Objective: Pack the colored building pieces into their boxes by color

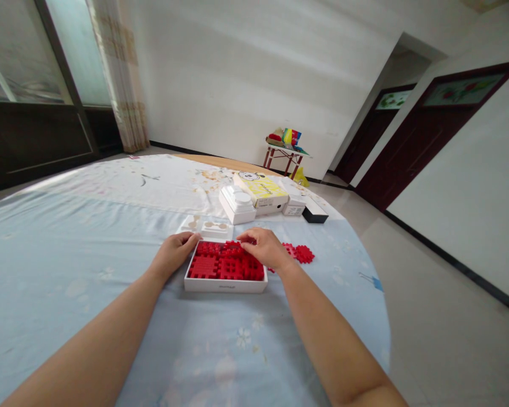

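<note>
A shallow white box (224, 285) lies on the round table in front of me, filled with red toothed plastic pieces (220, 264). My left hand (176, 251) rests against the box's far left corner with its fingers curled on the rim. My right hand (265, 246) is over the box's far right side, its fingertips pinching a red piece at the top edge. A few more loose red pieces (299, 252) lie on the cloth just right of my right hand.
A light blue flowered cloth (68, 249) covers the table. Beyond the box lie a white insert tray (207, 227), a white box (237, 204), a yellow box (261, 192), small white boxes (294, 204) and a black box (314, 215). A small red-legged table (285, 151) stands by the far wall.
</note>
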The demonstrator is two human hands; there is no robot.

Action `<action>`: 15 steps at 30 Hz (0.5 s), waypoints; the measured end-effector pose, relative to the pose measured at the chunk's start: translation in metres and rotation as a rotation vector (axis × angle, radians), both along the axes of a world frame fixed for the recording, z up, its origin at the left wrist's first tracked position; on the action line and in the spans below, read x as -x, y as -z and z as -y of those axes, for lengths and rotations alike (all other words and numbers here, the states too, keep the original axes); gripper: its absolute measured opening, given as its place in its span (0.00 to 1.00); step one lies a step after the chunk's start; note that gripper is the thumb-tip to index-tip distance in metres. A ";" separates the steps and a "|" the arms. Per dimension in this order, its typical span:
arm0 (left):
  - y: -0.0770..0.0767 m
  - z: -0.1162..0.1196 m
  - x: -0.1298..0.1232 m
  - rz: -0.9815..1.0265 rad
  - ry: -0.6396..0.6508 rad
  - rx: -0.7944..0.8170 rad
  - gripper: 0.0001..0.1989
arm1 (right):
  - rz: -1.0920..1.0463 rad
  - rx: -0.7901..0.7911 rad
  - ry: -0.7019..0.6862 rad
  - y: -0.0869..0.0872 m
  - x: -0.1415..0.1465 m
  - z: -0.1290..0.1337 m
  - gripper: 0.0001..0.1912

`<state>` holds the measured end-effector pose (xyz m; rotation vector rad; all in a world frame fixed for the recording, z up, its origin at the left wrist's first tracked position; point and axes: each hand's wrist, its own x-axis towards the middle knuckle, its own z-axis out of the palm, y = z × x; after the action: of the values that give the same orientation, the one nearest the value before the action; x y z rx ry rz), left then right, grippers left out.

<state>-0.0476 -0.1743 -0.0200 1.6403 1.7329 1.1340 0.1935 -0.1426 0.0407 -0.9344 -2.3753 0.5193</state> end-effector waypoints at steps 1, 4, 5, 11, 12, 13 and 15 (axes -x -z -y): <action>0.000 0.000 0.000 0.004 -0.003 0.004 0.22 | -0.009 0.026 -0.013 0.001 0.002 0.000 0.11; -0.001 0.001 -0.001 0.011 -0.004 0.010 0.22 | -0.028 0.076 -0.036 0.003 0.002 0.001 0.13; -0.002 0.001 -0.001 0.009 -0.001 0.009 0.22 | -0.041 0.083 -0.032 0.003 0.000 0.000 0.14; -0.005 0.002 -0.002 -0.028 0.001 0.013 0.22 | -0.132 0.075 0.044 0.001 -0.019 -0.001 0.14; -0.006 0.002 -0.002 -0.028 -0.001 0.017 0.22 | -0.136 0.076 0.051 0.000 -0.022 0.000 0.15; -0.006 0.002 -0.002 -0.024 -0.002 0.021 0.22 | -0.129 0.077 0.046 0.000 -0.023 0.002 0.15; -0.006 0.002 -0.002 -0.011 -0.002 0.028 0.22 | -0.092 0.070 0.002 -0.001 -0.023 0.006 0.17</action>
<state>-0.0455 -0.1762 -0.0145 1.6314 1.7494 1.0991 0.2160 -0.1486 0.0412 -0.9236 -2.2869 0.6342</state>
